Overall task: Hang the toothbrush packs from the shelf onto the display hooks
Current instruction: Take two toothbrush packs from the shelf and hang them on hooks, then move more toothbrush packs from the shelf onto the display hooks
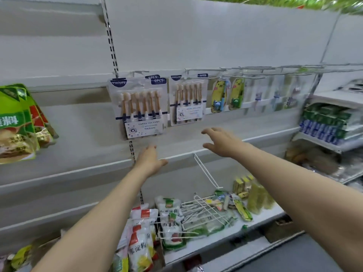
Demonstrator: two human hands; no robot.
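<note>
both hands raised before the back panel, holding nothing. left hand (150,160) grip wide, fingers relaxed, below the left toothbrush pack (139,107). right hand (222,141) grip wide, fingers spread, below the second toothbrush pack (188,100). both packs hang on display hooks (206,70). loose white hooks (204,210) lie on the lower shelf (261,218), near its right end.

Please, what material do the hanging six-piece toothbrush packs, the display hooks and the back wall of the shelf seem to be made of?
Six-piece toothbrush packs: printed white card under clear plastic, probably; the front shows faint glare.
Display hooks: thin metal wire with a white coating, judging by the slim, stiff, pale rods.
Back wall: flat panel with a matt white finish, likely painted sheet metal, though the look leaves this open.
</note>
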